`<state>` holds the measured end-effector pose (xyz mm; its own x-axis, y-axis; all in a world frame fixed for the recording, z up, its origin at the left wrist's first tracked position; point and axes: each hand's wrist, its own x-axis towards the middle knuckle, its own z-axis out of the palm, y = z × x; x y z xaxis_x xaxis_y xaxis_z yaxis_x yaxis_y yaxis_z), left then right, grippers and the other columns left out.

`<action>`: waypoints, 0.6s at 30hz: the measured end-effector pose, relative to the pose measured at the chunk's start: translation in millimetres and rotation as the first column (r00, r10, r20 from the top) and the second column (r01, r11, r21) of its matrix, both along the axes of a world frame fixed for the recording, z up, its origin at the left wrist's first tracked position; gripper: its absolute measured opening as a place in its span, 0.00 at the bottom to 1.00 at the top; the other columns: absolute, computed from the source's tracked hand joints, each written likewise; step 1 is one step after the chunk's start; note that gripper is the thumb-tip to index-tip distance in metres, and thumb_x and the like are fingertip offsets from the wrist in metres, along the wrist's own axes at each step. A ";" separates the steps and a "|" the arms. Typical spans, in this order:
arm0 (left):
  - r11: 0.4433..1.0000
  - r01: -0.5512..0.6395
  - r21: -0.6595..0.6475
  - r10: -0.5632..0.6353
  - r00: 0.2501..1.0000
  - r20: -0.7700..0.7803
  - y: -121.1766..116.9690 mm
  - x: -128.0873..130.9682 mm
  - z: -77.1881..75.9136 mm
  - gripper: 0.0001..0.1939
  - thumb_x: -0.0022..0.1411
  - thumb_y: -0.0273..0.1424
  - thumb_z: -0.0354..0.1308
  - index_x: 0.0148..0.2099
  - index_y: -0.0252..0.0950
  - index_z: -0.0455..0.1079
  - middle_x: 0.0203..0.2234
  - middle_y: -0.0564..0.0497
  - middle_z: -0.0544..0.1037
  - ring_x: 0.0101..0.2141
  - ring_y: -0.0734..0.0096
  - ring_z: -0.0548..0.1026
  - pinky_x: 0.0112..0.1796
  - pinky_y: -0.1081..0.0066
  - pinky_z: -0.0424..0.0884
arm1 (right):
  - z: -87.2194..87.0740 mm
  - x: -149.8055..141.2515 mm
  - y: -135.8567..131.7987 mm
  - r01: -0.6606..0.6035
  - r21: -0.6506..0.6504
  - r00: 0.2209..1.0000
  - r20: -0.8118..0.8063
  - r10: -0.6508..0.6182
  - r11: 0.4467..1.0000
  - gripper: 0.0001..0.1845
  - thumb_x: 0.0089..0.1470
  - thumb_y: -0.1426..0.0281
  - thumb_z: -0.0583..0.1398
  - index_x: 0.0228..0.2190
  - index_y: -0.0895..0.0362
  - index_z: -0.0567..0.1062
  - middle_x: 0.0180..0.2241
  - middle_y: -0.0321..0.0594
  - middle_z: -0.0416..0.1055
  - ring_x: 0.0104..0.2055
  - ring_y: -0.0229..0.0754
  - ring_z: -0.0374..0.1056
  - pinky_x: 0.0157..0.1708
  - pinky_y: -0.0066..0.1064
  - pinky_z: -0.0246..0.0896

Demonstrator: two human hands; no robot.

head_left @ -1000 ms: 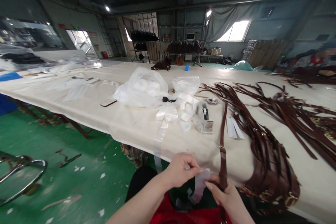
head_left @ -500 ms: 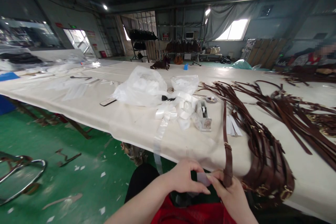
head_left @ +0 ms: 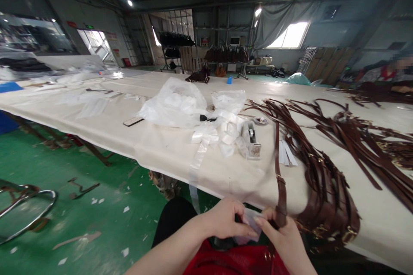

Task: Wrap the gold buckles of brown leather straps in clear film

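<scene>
My left hand point(head_left: 227, 220) is closed on one side of a small translucent plastic sheet point(head_left: 252, 222), just off the table's front edge. My right hand point(head_left: 280, 231) pinches the sheet's other side between thumb and finger. A brown leather strap point(head_left: 280, 184) with a gold buckle runs down from the table into my right hand, its lower part hidden by the fingers. To the right of it, a bundle of brown straps point(head_left: 329, 193) hangs over the edge. A tape dispenser point(head_left: 251, 141) and white paper strips point(head_left: 286, 153) lie ahead of my hands.
The long table point(head_left: 167, 150) bears a clear plastic bag point(head_left: 176, 103), a phone point(head_left: 133, 122) and a white film strip point(head_left: 196, 161) hanging off the front. More brown straps point(head_left: 361, 142) lie at right. A metal-ringed stool point(head_left: 29, 210) stands at left. Another person point(head_left: 383, 71) is at far right.
The plastic sheet now shows wider between my hands, reaching below my left thumb. My left fingers have closed in toward it. The strap stays at my right hand.
</scene>
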<state>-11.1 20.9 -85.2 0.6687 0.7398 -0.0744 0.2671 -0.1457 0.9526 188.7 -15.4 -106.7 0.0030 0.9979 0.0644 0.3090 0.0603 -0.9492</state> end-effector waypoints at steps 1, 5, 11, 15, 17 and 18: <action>1.000 0.014 0.017 -0.014 1.000 -0.002 0.5 -0.8 1.2 0.18 0.53 0.46 0.65 0.34 0.34 0.80 0.25 0.52 0.79 0.28 0.71 0.74 0.30 0.76 0.64 | 1.4 -0.1 0.5 -0.050 -0.024 0.999 -0.006 0.050 0.998 0.14 0.48 0.58 0.65 0.23 0.56 0.76 0.22 0.37 0.72 0.26 0.42 0.66 0.28 0.30 0.64; 0.994 0.046 0.096 -0.045 0.999 -0.010 3.7 -2.6 0.8 0.16 0.52 0.44 0.67 0.31 0.35 0.80 0.23 0.52 0.78 0.27 0.72 0.73 0.30 0.77 0.63 | 3.4 -1.9 2.7 -0.203 -0.072 0.979 -0.040 0.201 0.976 0.12 0.49 0.61 0.64 0.30 0.56 0.80 0.30 0.41 0.78 0.34 0.47 0.72 0.37 0.33 0.68; 0.993 -0.018 0.117 0.022 0.999 -0.030 5.5 -0.8 -11.3 0.18 0.48 0.45 0.68 0.30 0.33 0.78 0.23 0.52 0.77 0.25 0.74 0.72 0.29 0.77 0.62 | 1.3 -7.1 1.6 -0.149 -0.052 0.989 0.013 0.149 0.988 0.15 0.49 0.60 0.64 0.19 0.56 0.75 0.20 0.36 0.70 0.25 0.41 0.65 0.27 0.30 0.63; 0.993 -0.076 0.089 0.075 0.997 0.018 0.8 4.9 -18.3 0.18 0.49 0.43 0.67 0.29 0.31 0.77 0.21 0.54 0.73 0.25 0.75 0.69 0.28 0.77 0.61 | -2.4 -11.5 0.8 -0.061 -0.052 0.995 0.074 0.064 0.997 0.17 0.47 0.59 0.64 0.17 0.56 0.71 0.17 0.34 0.64 0.22 0.39 0.59 0.23 0.29 0.58; 0.992 -0.116 0.051 0.116 0.993 0.011 -2.1 8.2 -22.0 0.17 0.50 0.41 0.66 0.25 0.30 0.74 0.17 0.56 0.67 0.22 0.77 0.64 0.25 0.77 0.58 | -5.0 -13.7 0.7 -0.015 -0.029 0.995 0.094 0.018 0.999 0.18 0.46 0.59 0.65 0.16 0.55 0.68 0.16 0.33 0.62 0.21 0.38 0.57 0.21 0.29 0.56; 0.991 -0.130 0.029 0.129 0.992 0.009 -3.3 9.7 -23.7 0.17 0.49 0.41 0.66 0.23 0.29 0.73 0.16 0.57 0.64 0.21 0.78 0.62 0.24 0.77 0.57 | -6.0 -14.7 0.7 0.009 -0.022 0.995 0.103 -0.007 1.000 0.18 0.45 0.59 0.65 0.15 0.55 0.66 0.16 0.32 0.61 0.21 0.38 0.57 0.21 0.29 0.55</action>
